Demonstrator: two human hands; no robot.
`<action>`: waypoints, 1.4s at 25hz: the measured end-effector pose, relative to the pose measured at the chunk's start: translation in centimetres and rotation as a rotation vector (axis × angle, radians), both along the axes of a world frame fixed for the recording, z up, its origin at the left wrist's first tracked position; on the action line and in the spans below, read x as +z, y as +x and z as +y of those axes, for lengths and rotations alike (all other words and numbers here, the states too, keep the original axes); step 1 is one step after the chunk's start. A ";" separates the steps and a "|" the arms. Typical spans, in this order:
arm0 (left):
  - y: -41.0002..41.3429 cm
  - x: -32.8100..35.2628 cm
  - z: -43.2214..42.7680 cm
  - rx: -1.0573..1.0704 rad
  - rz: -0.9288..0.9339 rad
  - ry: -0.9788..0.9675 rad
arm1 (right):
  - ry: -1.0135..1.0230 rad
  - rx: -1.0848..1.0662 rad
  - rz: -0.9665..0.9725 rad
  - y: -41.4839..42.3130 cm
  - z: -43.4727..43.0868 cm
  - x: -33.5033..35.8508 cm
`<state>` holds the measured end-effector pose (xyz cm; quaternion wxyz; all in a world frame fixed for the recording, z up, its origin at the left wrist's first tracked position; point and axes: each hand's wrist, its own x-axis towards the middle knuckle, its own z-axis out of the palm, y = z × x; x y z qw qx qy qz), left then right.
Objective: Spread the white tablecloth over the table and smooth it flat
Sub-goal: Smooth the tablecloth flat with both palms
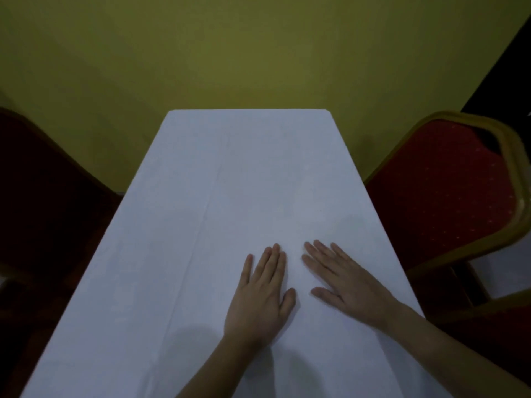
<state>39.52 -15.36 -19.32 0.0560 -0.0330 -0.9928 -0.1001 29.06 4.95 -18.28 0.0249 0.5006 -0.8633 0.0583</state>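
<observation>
The white tablecloth (pixel 230 182) covers the whole long table, from the near edge to the far end by the wall. A faint lengthwise crease runs down its left half. My left hand (pixel 260 294) lies palm down on the cloth right of the middle, fingers straight and close together. Beside it, a little to the right, my right hand (pixel 344 282) also presses flat on the cloth with fingers spread, pointing up and to the left. The two hands are a small gap apart and hold nothing.
A red padded chair with a gold frame (pixel 448 191) stands close to the table's right side. Another dark red chair (pixel 48 202) stands at the left side. A yellow-green wall (pixel 258 53) rises just behind the table's far end.
</observation>
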 end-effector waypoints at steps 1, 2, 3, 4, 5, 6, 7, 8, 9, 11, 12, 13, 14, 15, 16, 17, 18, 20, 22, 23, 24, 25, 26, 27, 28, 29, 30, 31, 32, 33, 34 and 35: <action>0.0 -0.1 0.0 0.012 0.011 0.005 | 0.065 0.079 -0.005 -0.3 -0.1 0.5; 0.0 -0.1 0.1 0.023 0.015 0.005 | 0.111 0.107 -0.025 -0.4 -0.2 0.6; 0.0 -0.1 0.0 0.026 0.016 0.008 | 0.138 0.068 -0.052 -0.3 -0.6 0.8; -0.1 0.0 0.2 0.020 0.025 0.017 | 0.160 -0.049 -0.079 0.0 -0.9 0.7; -0.2 0.0 0.3 0.012 0.045 0.031 | 0.170 -0.208 -0.107 0.3 -1.7 0.5; -0.3 -0.1 0.1 0.016 0.065 0.051 | 0.168 -0.345 -0.128 0.7 -2.9 0.0; -0.3 -0.2 0.0 0.030 0.089 0.079 | 0.145 -0.418 -0.108 1.1 -4.0 -0.4; -0.4 -0.4 -0.1 0.042 0.111 0.115 | 0.102 -0.411 -0.074 1.6 -4.8 -0.6; -0.4 -0.6 -0.3 0.051 0.128 0.165 | 0.073 -0.325 -0.038 1.8 -5.3 -0.8; -0.4 -0.9 -0.6 0.076 0.135 0.276 | 0.057 -0.084 -0.009 1.8 -5.3 -0.8; -0.5 -0.8 -0.8 0.075 0.130 0.300 | 0.046 -0.023 -0.023 1.7 -5.1 -0.8; -0.6 -0.9 -0.9 0.064 0.128 0.290 | 0.034 -0.010 -0.042 1.7 -4.9 -0.5; -0.5 -1.0 -1.1 0.049 0.130 0.248 | 0.026 -0.021 -0.058 1.7 -5.0 -0.4; -0.5 -1.0 -1.4 0.029 0.120 0.193 | 0.022 -0.030 -0.063 1.6 -5.1 -0.3; -0.3 -0.9 -2.0 0.008 0.084 0.138 | 0.024 -0.033 -0.068 1.7 -5.2 -0.3; -0.2 -0.8 -2.8 -0.008 0.055 0.097 | 0.022 -0.034 -0.071 1.7 -5.2 -0.3; -0.1 -0.7 -3.9 -0.025 0.045 0.061 | 0.011 -0.034 -0.074 1.7 -5.2 -0.3; 0.0 -0.5 -7.1 -0.044 0.026 0.009 | -0.014 -0.047 -0.079 1.6 -5.1 -0.3; 0.5 -0.4 -11.6 0.025 0.009 -0.051 | -0.034 -0.079 -0.078 1.6 -5.1 -0.3; 0.9 -0.3 -14.1 0.099 -0.011 -0.060 | -0.038 -0.087 -0.078 1.6 -5.0 -0.3; 1.6 -0.2 -16.8 0.179 -0.040 -0.055 | -0.044 -0.088 -0.079 1.7 -5.3 -0.3; 2.4 -0.1 -19.1 0.255 -0.072 -0.034 | -0.047 -0.087 -0.080 1.7 -5.3 -0.3; 3.0 0.0 -20.9 0.321 -0.098 -0.018 | -0.046 -0.086 -0.080 1.7 -5.4 -0.1; 3.3 0.1 -22.0 0.375 -0.117 -0.017 | -0.046 -0.086 -0.079 1.8 -5.3 0.0; 3.4 0.1 -22.5 0.420 -0.134 -0.025 | -0.047 -0.088 -0.075 1.9 -5.3 0.0; 3.2 0.2 -22.4 0.447 -0.139 -0.037 | -0.048 -0.090 -0.075 1.9 -5.4 0.2; 2.9 0.3 -21.6 0.438 -0.140 -0.041 | -0.043 -0.095 -0.075 1.9 -5.4 0.2; 2.5 0.4 -20.4 0.380 -0.132 -0.043 | -0.033 -0.094 -0.076 1.9 -5.4 0.2; 1.8 0.6 -18.7 0.271 -0.108 -0.045 | -0.021 -0.094 -0.074 1.8 -5.4 0.2; 1.2 0.9 -16.6 0.134 -0.076 -0.046 | -0.014 -0.095 -0.072 1.8 -5.5 0.1; 0.7 1.0 -14.0 -0.004 -0.039 -0.039 | -0.002 -0.099 -0.069 1.7 -5.5 0.1; 0.2 1.1 -11.4 -0.114 -0.020 -0.017 | 0.005 -0.097 -0.069 1.7 -5.5 0.1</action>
